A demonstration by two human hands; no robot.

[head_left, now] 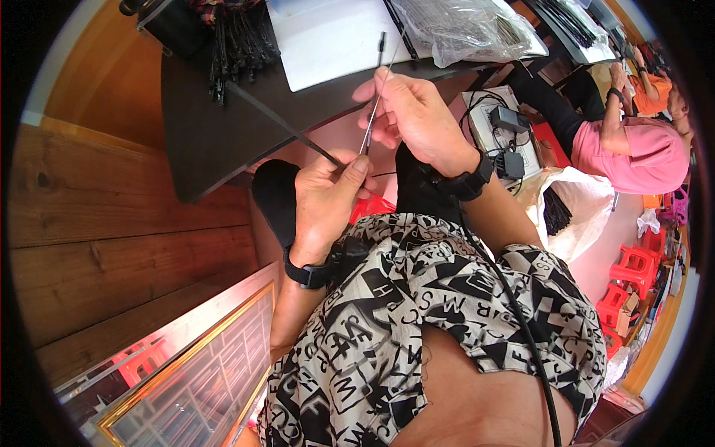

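Note:
My left hand is closed, thumb against fingers, on the lower end of a thin silvery rod. A flat dark strip runs from this hand up to the tabletop at the left. Higher and to the right, my right hand pinches the upper part of the rod between thumb and forefinger. Beside the rod, a slim black cord with a thicker black end sticks up past the right fingertips. Whether the cord and rod are joined is too small to tell.
On the dark table lie a bundle of black cords, a white board and a clear plastic bag of thin rods. Black power adapters and a white sack are at right. Another person in pink sits beyond.

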